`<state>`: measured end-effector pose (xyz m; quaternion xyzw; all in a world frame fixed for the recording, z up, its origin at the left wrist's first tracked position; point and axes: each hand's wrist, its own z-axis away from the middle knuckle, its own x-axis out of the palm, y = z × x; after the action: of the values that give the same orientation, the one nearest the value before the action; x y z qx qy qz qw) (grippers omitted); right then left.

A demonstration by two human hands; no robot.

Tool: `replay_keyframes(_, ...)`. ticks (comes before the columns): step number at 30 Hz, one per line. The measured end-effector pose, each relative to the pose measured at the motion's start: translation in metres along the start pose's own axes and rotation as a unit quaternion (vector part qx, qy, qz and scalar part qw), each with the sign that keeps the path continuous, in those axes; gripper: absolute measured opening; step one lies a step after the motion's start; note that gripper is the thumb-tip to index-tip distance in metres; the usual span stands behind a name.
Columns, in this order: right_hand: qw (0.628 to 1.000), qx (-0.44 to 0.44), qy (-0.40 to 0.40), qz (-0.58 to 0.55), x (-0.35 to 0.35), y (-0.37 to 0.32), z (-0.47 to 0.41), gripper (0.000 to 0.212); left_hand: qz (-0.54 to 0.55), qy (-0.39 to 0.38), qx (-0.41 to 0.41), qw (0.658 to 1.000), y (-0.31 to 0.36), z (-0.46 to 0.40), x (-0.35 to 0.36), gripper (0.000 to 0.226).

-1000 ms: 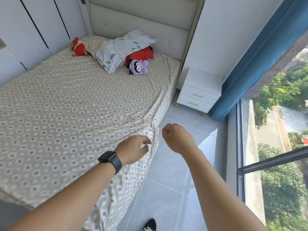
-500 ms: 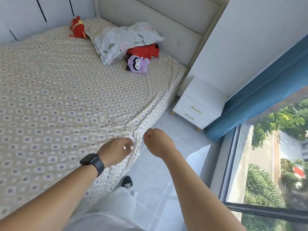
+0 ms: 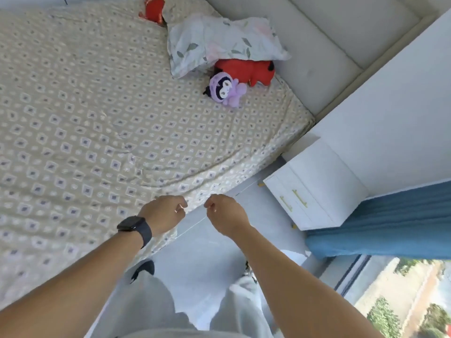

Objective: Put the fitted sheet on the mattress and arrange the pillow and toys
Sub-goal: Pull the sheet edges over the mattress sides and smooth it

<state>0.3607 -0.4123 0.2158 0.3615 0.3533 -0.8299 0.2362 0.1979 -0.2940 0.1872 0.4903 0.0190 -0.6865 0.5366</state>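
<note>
One fitted sheet (image 3: 102, 132) with little diamond shapes covers the top of the mattress and hangs over the side of the bed nearest the person. It has some wrinkles near that side edge.

Both hands are at that side edge. The left hand (image 3: 164, 214) has its fingers curled, and they seem to pinch the sheet's edge, so its grip is closed on the sheet. A dark watch (image 3: 135, 228) is on the left wrist. The right hand (image 3: 225, 213) is just beside the left one, past the bed's edge and over the floor (image 3: 210, 250). Its fingers are curled into a fist, but it is not clear if it holds any cloth.

At the head end of the bed lies a pillow (image 3: 219, 42) with leaf prints. It is tilted and rests partly on a big red plush toy (image 3: 246, 70), which sits against the padded headboard (image 3: 317, 45). A small purple plush toy (image 3: 225, 89) touches the red one on the side toward the person. Another red toy (image 3: 153, 8) is at the far head corner, cut off by the top of the picture.

Beside the bed, near the head end, stands a white nightstand (image 3: 314, 189) with gold handles. A blue curtain (image 3: 380, 225) hangs next to it, by a window (image 3: 395, 298).
</note>
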Motion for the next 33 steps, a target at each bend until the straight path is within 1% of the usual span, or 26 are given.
replay_keyframes(2,0.998,-0.051,-0.026,0.037,0.01,0.035,-0.04,0.03,0.046,0.053,-0.073,0.995,-0.005,-0.027,0.037,0.023)
replay_keyframes(5,0.991,-0.102,-0.026,0.088,0.024,0.095,-0.113,0.032,0.115,0.123,-0.18,0.969,-0.008,-0.07,0.106,0.026)
replay_keyframes(7,0.985,-0.123,-0.022,0.118,0.04,0.129,-0.159,0.036,0.144,0.135,-0.219,0.956,-0.004,-0.09,0.151,0.028)
replay_keyframes(8,0.984,-0.134,-0.012,0.121,0.051,0.147,-0.181,0.038,0.145,0.155,-0.223,0.951,-0.001,-0.103,0.176,0.028)
replay_keyframes(11,0.969,-0.187,0.009,0.161,0.093,0.185,-0.248,0.041,0.128,0.212,-0.224,0.943,-0.006,-0.15,0.233,0.035)
replay_keyframes(12,0.962,-0.208,0.01,0.178,0.109,0.194,-0.268,0.043,0.118,0.227,-0.218,0.942,-0.011,-0.171,0.25,0.039)
replay_keyframes(13,0.951,-0.237,0.012,0.198,0.132,0.205,-0.294,0.046,0.097,0.26,-0.207,0.938,-0.022,-0.197,0.271,0.045)
replay_keyframes(14,0.943,-0.259,0.002,0.211,0.151,0.212,-0.316,0.055,0.065,0.283,-0.192,0.937,-0.036,-0.224,0.284,0.054)
replay_keyframes(15,0.933,-0.28,0.002,0.225,0.172,0.22,-0.337,0.068,0.029,0.301,-0.177,0.937,-0.05,-0.25,0.295,0.064)
replay_keyframes(16,0.924,-0.302,0.02,0.233,0.201,0.228,-0.36,0.081,-0.011,0.319,-0.17,0.932,-0.068,-0.278,0.31,0.074)
replay_keyframes(17,0.915,-0.324,0.053,0.236,0.231,0.238,-0.38,0.09,-0.048,0.339,-0.164,0.925,-0.088,-0.304,0.328,0.083)
replay_keyframes(18,0.909,-0.339,0.109,0.217,0.24,0.244,-0.388,0.093,-0.072,0.36,-0.156,0.917,-0.093,-0.318,0.329,0.087)
replay_keyframes(19,0.888,-0.374,0.175,0.2,0.265,0.254,-0.402,0.093,-0.088,0.407,-0.149,0.897,-0.109,-0.334,0.349,0.088)
replay_keyframes(20,0.86,-0.405,0.246,0.191,0.285,0.264,-0.412,0.091,-0.113,0.463,-0.154,0.865,-0.115,-0.344,0.367,0.086)
replay_keyframes(22,0.842,-0.427,0.284,0.167,0.285,0.263,-0.426,0.087,-0.106,0.499,-0.154,0.846,-0.12,-0.358,0.366,0.082)
replay_keyframes(24,0.82,-0.451,0.316,0.152,0.287,0.273,-0.428,0.083,-0.115,0.541,-0.149,0.82,-0.118,-0.361,0.376,0.081)
replay_keyframes(25,0.813,-0.458,0.323,0.158,0.284,0.273,-0.429,0.081,-0.115,0.548,-0.151,0.814,-0.119,-0.364,0.377,0.08)
replay_keyframes(27,0.815,-0.468,0.299,0.169,0.273,0.274,-0.431,0.077,-0.107,0.559,-0.151,0.808,-0.114,-0.364,0.374,0.075)
replay_keyframes(28,0.817,-0.472,0.284,0.172,0.273,0.275,-0.431,0.076,-0.094,0.559,-0.15,0.81,-0.116,-0.364,0.374,0.07)
replay_keyframes(30,0.814,-0.475,0.282,0.181,0.27,0.277,-0.433,0.078,-0.079,0.553,-0.153,0.815,-0.115,-0.364,0.373,0.06)
replay_keyframes(32,0.811,-0.478,0.289,0.176,0.266,0.277,-0.436,0.081,-0.059,0.542,-0.153,0.824,-0.113,-0.363,0.369,0.058)
replay_keyframes(33,0.807,-0.484,0.296,0.165,0.267,0.276,-0.437,0.082,-0.06,0.546,-0.151,0.822,-0.114,-0.362,0.37,0.057)
